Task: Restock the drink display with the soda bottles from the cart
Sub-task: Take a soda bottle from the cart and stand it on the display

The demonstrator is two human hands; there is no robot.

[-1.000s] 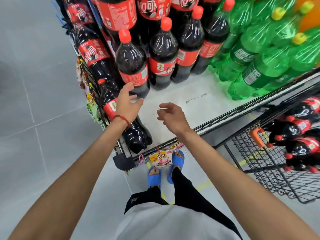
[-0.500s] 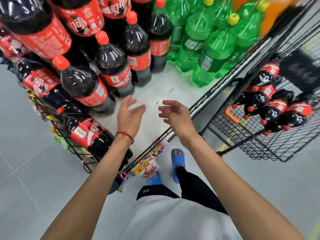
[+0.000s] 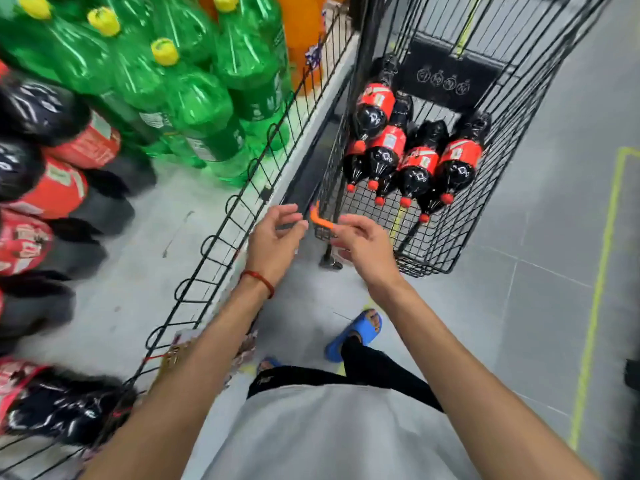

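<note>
From the head camera: left hand (image 3: 277, 237) and right hand (image 3: 363, 244) hover side by side, fingers loosely curled, holding nothing, close to the cart (image 3: 519, 133). The soda bottles (image 3: 419, 164) lie inside it, caps toward us. The drink display (image 3: 166, 271) sits left, its shelf half full.
</note>
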